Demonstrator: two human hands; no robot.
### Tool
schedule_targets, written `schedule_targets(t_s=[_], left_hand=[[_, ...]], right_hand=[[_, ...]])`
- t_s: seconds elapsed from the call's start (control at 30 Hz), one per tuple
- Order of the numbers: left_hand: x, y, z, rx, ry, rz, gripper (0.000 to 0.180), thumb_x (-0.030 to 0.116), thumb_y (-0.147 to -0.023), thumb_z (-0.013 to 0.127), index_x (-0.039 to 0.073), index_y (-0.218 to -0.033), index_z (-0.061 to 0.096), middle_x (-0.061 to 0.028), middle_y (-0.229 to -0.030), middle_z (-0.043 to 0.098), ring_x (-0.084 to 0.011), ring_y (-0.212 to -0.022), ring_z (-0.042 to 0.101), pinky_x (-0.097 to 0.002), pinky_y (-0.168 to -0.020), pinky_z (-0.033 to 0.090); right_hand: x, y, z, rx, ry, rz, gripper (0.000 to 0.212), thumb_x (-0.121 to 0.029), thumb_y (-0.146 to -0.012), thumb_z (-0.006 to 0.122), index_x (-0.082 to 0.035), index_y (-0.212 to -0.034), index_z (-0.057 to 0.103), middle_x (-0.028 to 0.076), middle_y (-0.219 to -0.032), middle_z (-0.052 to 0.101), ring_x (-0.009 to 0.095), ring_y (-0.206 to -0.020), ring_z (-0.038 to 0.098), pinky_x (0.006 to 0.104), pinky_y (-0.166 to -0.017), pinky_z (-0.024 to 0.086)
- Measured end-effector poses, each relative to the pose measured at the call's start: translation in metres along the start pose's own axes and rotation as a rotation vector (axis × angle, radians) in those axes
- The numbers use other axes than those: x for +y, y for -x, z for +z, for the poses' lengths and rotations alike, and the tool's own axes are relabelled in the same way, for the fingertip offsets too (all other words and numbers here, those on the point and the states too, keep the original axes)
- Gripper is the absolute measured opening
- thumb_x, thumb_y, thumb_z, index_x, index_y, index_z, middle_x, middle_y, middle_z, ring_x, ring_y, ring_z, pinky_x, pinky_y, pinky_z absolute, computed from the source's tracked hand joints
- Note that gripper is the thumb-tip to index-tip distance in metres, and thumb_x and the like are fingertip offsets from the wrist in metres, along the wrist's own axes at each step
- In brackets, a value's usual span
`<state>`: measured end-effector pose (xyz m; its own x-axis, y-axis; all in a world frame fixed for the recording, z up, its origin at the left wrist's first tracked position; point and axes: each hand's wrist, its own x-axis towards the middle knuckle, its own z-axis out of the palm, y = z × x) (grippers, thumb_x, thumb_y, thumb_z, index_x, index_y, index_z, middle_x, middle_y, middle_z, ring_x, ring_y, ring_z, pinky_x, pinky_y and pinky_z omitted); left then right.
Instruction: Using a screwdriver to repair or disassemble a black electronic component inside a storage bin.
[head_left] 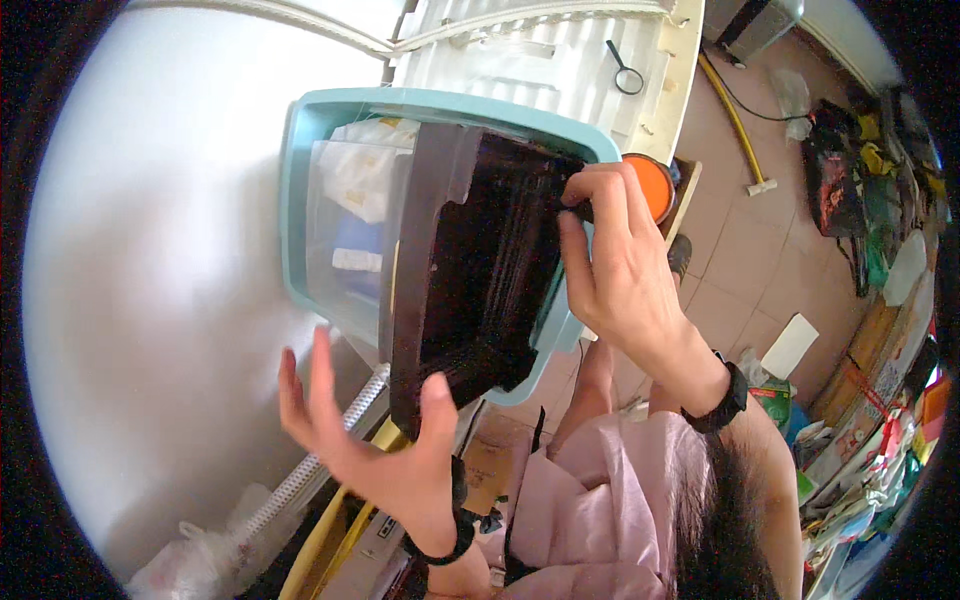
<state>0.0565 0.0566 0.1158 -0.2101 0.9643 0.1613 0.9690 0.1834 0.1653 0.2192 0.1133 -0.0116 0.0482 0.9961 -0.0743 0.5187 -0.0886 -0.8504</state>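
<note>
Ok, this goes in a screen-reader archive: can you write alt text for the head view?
Two bare hands hold a dark brown tray over a teal-rimmed clear bin: the right hand grips its far edge, and the left hand, fingers spread, presses a thumb on its near corner. An orange lid sits behind.

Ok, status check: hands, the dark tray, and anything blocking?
Right hand gripping the dark tray at its edge. Left hand open, thumb against the tray's lower end. Tray sits over a teal-rimmed storage bin. Nothing blocking.

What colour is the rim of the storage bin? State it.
Light teal, on the storage bin rim; the head view shows it best.
</note>
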Motion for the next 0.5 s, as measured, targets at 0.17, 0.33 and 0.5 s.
schedule_targets(t_s=[0.17,0.33,0.5], left_hand=[[0.037,0.029,-0.013,-0.062,0.712,-0.009,0.04,0.023,-0.078,0.077,0.002,-0.104,0.057,-0.0094,-0.103,0.055,-0.018,-0.088,0.055,-0.0303,-0.072,0.046],[0.072,0.012,0.081,-0.308,1.037,-0.533,0.017,0.012,-0.09,0.069,-0.001,-0.096,0.061,-0.0043,-0.08,0.061,-0.0063,-0.066,0.052,-0.0204,-0.053,0.041],[0.079,-0.017,0.104,-0.329,0.939,-0.647,0.032,0.027,-0.09,0.07,-0.003,-0.081,0.063,0.0,-0.062,0.057,-0.0046,-0.052,0.047,-0.0211,-0.046,0.036]], right_hand=[[-0.001,0.002,-0.003,-0.02,-0.054,-0.004,0.025,-0.003,-0.084,0.062,-0.003,-0.105,0.049,0.018,-0.085,0.061,0.039,-0.079,0.062,0.0459,-0.065,0.05],[0.005,0.006,-0.012,-0.039,-0.097,-0.007,0.024,-0.005,-0.084,0.064,-0.003,-0.104,0.051,0.017,-0.084,0.061,0.038,-0.079,0.062,0.0457,-0.065,0.05],[-0.001,0.006,-0.017,-0.048,-0.16,0.001,0.023,-0.006,-0.084,0.065,-0.003,-0.102,0.052,0.016,-0.083,0.061,0.037,-0.079,0.062,0.0455,-0.065,0.049]])
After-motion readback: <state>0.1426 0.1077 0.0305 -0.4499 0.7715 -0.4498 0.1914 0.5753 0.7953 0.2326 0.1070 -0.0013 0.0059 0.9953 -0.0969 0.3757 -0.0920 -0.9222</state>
